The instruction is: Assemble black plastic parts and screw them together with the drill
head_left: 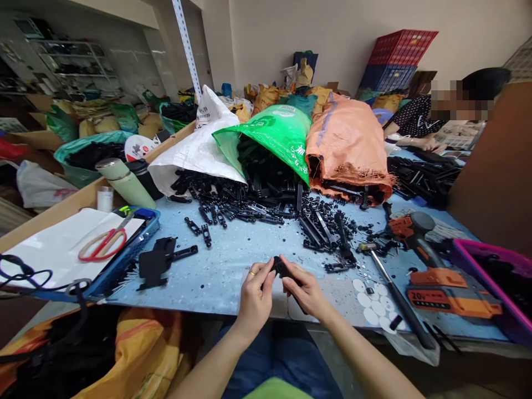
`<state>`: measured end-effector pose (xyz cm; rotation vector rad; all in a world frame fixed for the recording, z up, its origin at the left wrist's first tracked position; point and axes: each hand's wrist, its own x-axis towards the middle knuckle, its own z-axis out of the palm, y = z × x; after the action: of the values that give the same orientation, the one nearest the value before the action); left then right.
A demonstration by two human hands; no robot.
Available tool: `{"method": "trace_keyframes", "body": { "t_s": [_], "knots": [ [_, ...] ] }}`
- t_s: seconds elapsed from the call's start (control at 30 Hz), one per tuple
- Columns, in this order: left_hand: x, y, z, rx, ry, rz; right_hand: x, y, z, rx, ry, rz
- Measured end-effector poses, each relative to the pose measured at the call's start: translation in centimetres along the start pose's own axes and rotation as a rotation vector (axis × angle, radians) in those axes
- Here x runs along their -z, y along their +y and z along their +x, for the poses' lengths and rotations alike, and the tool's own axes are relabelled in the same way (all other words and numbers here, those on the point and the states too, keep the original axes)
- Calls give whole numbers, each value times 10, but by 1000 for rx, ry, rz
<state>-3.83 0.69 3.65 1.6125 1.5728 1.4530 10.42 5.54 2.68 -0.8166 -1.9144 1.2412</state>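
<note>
Both hands meet over the front edge of the blue table. My right hand is closed around a black plastic part, whose long end shows below the palm. My left hand, with a ring on one finger, pinches the upper end of that same part. Its exact kind is hidden by my fingers. Beyond the hands lie loose black plastic links and a heap of black parts with screws. To the left rests a black bracket-like piece.
Green, white and orange sacks spill black parts. On the right lie a hammer, a cordless drill, white discs and a pink bin. Scissors lie left. A co-worker sits back right.
</note>
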Motion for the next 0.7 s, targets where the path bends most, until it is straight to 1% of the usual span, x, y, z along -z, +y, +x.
{"method": "trace_keyframes", "body": {
  "t_s": [0.1,0.13,0.17,0.27,0.37,0.47,0.57,0.6,0.63,0.67,0.7],
  "knots": [
    [-6,2,1,-7,119,-3,-11,-5,-1,8,86,-4],
    [-7,2,2,-11,145,-4,-15,-6,-1,7,121,3],
    [-7,2,4,-21,145,-6,-18,-7,-1,5,148,13],
    [-4,-3,9,-59,50,-12,-24,-4,1,-1,171,45],
    [1,-9,16,-59,-5,-20,-29,5,1,-25,218,60],
    [4,-14,26,-43,-78,-36,-39,15,-3,-61,285,37],
    [3,-20,32,-48,-169,-58,-48,23,-6,-74,330,-22],
    [1,-23,31,-35,-174,-56,-47,24,-5,-69,311,-70],
    [-1,-27,29,-2,-156,-39,-42,26,-3,-57,261,-140],
    [-3,-31,27,45,-123,1,-32,27,3,-41,189,-237],
    [-5,-34,24,95,-91,68,-17,29,10,-21,112,-357]
  ]
}}
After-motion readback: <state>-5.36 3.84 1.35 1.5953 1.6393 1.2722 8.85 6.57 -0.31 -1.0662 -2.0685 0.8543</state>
